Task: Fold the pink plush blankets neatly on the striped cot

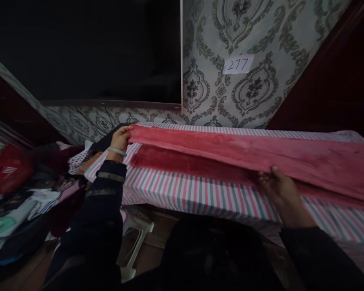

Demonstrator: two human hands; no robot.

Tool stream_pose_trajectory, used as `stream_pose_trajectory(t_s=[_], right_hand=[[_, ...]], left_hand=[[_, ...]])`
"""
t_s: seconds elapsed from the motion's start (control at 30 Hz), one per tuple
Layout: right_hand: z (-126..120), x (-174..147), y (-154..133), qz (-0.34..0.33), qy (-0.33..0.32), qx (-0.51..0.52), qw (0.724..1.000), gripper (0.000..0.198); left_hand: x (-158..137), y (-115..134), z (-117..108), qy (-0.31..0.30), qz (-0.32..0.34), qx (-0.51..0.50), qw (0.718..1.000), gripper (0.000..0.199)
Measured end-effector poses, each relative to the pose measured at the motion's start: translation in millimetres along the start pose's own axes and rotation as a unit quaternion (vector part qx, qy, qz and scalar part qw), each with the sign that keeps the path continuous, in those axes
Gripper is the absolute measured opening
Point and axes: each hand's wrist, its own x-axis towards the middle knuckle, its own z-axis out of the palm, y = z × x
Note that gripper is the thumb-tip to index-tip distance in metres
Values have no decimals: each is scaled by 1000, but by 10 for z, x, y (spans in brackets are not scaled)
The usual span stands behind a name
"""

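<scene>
Near the far left corner of the striped cloth (pixel 176 192), our left hand (pixel 120 139) pinches the end of the long red plush fabric (pixel 206 143) between thumb and fingers. Our right hand (pixel 282 196) is over the cloth's near edge, its thumb against the near edge of the fabric's upper layer; its fingers are in shadow, and we cannot tell whether they close on the plush. Between our hands the upper layer is lifted, slanting above a darker lower layer (pixel 185 163) that lies on the stripes. The fabric runs lengthwise along the cloth and passes out of view beyond the right side.

We wear a pale bracelet (pixel 117 151) on our left wrist, above a dark sleeve (pixel 109 182) with lighter bands. Below the cloth's near edge, toward its left corner, we see part of a white plastic stool (pixel 139 232). Past the left edge lie heaped clothes (pixel 39 202) and a red bag (pixel 10 169). Behind the far edge, patterned wallpaper (pixel 197 89) carries a paper label (pixel 238 64) reading 277, to the right of a large dark television (pixel 109 48).
</scene>
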Motion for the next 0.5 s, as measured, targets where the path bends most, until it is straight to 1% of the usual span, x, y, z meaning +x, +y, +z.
stream_pose_trajectory(t_s=[0.03, 0.1, 0.17, 0.23, 0.3, 0.5], right_hand=[[5, -22, 27, 25, 15, -12, 1000, 16], [2, -57, 106, 82, 45, -41, 995, 18], [-11, -70, 182, 111, 60, -63, 990, 20], [-29, -62, 228, 116, 60, -75, 989, 20], [-51, -43, 244, 115, 52, -79, 989, 19], [-103, -22, 227, 125, 37, -84, 988, 19]], left_hand=[[-10, -38, -16, -3, -13, 38, 999, 38], [-94, -188, -53, -18, -72, 112, 991, 33], [-210, -375, -85, -26, -111, 150, 982, 28], [-300, -527, -105, -25, -123, 165, 978, 26], [-339, -606, -114, -22, -128, 175, 976, 26], [-342, -602, -137, -10, -129, 176, 976, 31]])
